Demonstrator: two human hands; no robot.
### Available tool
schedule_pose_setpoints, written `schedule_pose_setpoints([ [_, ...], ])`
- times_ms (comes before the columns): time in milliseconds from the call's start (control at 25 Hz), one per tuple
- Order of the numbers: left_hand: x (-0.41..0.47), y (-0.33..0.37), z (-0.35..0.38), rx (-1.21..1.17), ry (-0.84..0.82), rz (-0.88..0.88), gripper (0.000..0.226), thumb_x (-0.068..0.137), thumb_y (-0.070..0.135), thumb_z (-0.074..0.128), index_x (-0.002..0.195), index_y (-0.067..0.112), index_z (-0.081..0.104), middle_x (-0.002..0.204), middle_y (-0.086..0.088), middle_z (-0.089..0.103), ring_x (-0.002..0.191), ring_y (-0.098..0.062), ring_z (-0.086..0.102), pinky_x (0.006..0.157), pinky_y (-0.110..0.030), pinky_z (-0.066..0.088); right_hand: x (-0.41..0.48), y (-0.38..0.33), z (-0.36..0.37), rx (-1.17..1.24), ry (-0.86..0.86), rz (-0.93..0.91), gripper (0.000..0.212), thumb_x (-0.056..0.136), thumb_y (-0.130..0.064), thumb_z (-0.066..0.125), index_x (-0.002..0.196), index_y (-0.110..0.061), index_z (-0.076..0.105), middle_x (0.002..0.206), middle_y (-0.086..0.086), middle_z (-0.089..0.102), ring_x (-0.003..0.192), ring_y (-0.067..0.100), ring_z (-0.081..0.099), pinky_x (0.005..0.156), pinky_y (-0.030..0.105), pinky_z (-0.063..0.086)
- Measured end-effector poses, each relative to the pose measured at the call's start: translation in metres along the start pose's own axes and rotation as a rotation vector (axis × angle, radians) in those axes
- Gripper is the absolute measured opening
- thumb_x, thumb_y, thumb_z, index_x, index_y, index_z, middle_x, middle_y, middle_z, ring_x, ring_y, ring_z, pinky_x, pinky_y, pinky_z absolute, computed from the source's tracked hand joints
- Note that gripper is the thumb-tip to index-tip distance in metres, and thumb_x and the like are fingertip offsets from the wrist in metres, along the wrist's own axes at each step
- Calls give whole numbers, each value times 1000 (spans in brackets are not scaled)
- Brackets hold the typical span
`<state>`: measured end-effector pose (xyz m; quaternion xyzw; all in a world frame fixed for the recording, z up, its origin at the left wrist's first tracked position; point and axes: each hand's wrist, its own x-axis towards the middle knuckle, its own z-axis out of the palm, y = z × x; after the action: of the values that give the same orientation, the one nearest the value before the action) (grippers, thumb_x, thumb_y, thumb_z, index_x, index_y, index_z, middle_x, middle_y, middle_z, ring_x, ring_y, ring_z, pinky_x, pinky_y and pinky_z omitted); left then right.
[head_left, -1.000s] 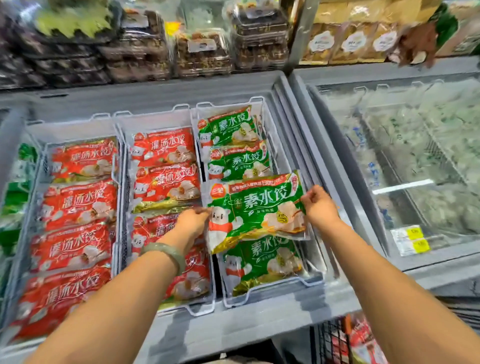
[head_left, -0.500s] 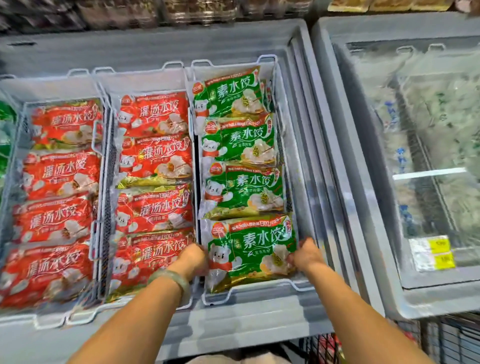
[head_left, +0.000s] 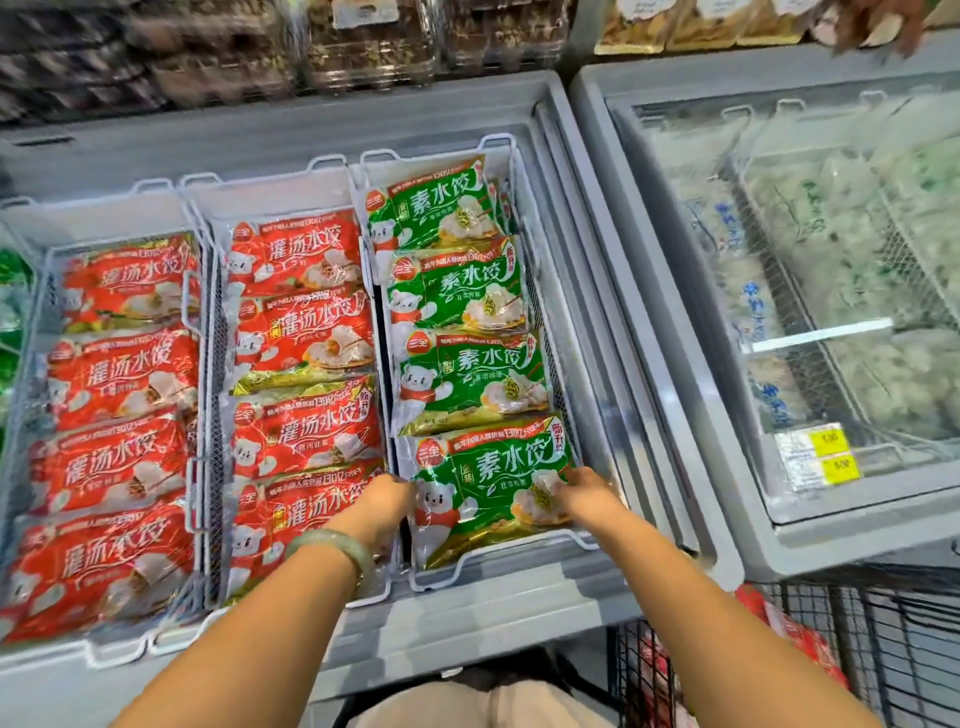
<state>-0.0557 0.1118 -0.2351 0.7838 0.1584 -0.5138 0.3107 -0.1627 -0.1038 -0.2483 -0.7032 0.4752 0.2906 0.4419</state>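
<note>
A green dumpling bag lies flat at the near end of the right-hand white basket in the open freezer chest. My left hand, with a pale green bangle on its wrist, grips the bag's left edge. My right hand holds the bag's right edge, fingers curled onto it. Three more green bags lie in a row behind it in the same basket.
Two baskets of red dumpling bags fill the chest to the left. A second freezer with a frosted glass lid and yellow price tags stands right. A wire cart sits below right. Packaged trays line the shelf behind.
The green bag, held up over the basket a second ago, has been lowered flat into the basket's near end. Both hands stay on its edges. The camera has shifted a little.
</note>
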Motion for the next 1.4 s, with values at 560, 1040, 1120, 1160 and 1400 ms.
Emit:
schedule_pose_setpoints([
  [560,-93,31,-3,14,-293,337,31,101,12,35,126,3,51,119,-6,61,87,-12,59,67,-20,43,-153,85,20,777,328,-58,15,95,-14,51,80,-15,55,78,4,59,50,8,54,52,20,40],
  [1040,-167,22,95,187,-543,419,16,97,19,45,97,12,60,80,1,62,70,-12,55,65,-22,44,-272,232,36,827,500,122,12,98,-15,46,99,-6,53,88,8,58,71,20,55,55,24,44],
  [1120,-176,26,115,198,-534,444,15,96,20,48,103,13,59,85,0,64,75,-13,57,70,-24,46,-278,255,33,821,488,121,16,98,-17,47,104,-4,54,96,10,60,74,20,56,59,27,44],
  [1160,-180,27,125,206,-526,457,16,96,20,48,104,13,59,87,0,64,76,-12,58,71,-25,47,-278,265,32,821,485,123,13,98,-17,47,101,-6,54,95,10,60,75,20,55,58,26,43],
  [1400,-208,18,239,264,-506,439,20,98,20,43,108,11,57,90,0,64,80,-12,58,75,-23,49,-273,360,3,826,440,179,14,97,-19,48,88,-11,56,90,9,60,60,15,53,44,19,37],
])
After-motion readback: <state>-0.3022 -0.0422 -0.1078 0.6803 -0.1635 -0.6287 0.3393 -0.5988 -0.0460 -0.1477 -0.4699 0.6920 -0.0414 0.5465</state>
